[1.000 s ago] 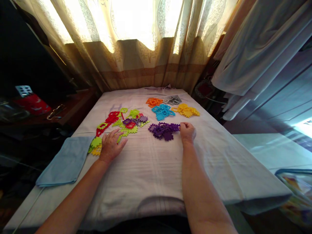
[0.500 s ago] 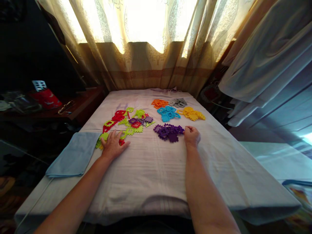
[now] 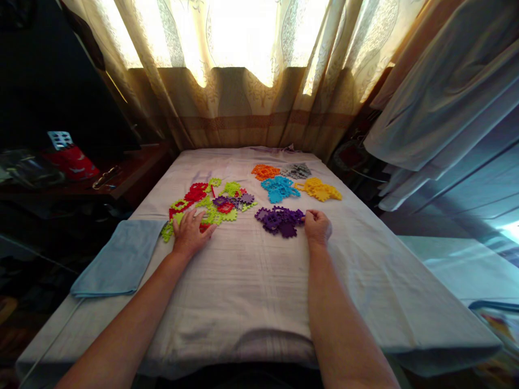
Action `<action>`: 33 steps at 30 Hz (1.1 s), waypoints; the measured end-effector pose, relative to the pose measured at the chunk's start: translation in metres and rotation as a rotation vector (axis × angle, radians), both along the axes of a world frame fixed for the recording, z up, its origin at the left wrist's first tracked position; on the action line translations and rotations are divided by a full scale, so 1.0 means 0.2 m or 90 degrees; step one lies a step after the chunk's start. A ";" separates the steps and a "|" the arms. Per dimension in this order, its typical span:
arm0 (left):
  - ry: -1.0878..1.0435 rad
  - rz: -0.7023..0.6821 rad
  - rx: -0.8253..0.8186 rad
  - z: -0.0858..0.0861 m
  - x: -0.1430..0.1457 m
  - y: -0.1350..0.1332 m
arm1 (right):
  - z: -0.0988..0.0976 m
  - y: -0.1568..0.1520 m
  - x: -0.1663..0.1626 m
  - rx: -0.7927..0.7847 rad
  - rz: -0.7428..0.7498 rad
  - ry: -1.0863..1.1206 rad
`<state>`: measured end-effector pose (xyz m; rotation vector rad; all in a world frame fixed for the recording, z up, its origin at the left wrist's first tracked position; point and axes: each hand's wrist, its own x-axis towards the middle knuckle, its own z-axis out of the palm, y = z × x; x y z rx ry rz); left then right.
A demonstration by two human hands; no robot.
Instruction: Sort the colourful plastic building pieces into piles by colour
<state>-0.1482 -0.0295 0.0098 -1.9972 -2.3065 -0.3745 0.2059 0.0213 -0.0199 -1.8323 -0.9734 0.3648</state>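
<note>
Sorting step: left hand (image 3: 190, 233) flat, fingers spread, on mixed plastic puzzle tiles (image 3: 211, 204); right hand (image 3: 317, 227) grip pinching purple tile pile (image 3: 279, 219) edge.

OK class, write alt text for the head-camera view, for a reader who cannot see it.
A person's left hand lies flat on a mixed heap of coloured interlocking pieces while the right hand touches a purple pile. Orange, grey, blue and yellow piles lie beyond, on a cloth-covered table before curtains.
</note>
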 end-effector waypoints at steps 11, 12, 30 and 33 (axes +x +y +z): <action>0.001 0.043 -0.090 0.00 0.01 -0.11 | -0.02 0.00 -0.02 0.003 0.012 -0.024; 0.002 0.038 -0.090 0.00 0.02 -0.09 | -0.02 0.00 -0.02 0.006 0.012 -0.026; -0.072 0.097 -0.015 0.01 -0.10 0.15 | 0.04 -0.02 -0.07 0.017 0.009 -0.010; -0.092 0.102 -0.035 0.00 -0.08 0.18 | 0.06 -0.03 -0.10 0.041 0.009 -0.026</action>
